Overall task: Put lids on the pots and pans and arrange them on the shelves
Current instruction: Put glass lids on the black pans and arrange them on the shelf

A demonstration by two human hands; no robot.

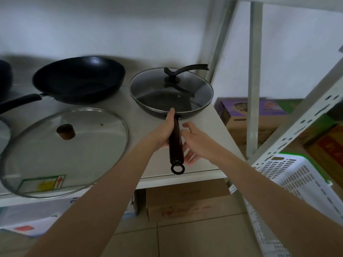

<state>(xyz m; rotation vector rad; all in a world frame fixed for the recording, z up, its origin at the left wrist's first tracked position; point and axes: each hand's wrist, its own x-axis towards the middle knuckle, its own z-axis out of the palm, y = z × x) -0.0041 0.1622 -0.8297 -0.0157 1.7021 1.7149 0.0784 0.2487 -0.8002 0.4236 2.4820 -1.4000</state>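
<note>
A dark pan (148, 110) with a glass lid (170, 89) on it stands at the right end of the white shelf (200, 164). My left hand (165, 130) is closed around the pan's dark brown handle (176, 143), thumb reaching toward the rim. Just right of that handle is my right hand (194, 140), fingers spread, holding nothing. A large black wok (79, 78) without a lid sits behind on the left. In front of it a big glass lid (63, 151) with a brown knob lies flat on the shelf.
Another dark pan (5, 76) and a lid edge (3, 132) show at the far left. A second white rack (297, 119) stands at the right with a white slotted basket (300, 175). Cardboard boxes (246, 119) sit behind and below the shelf.
</note>
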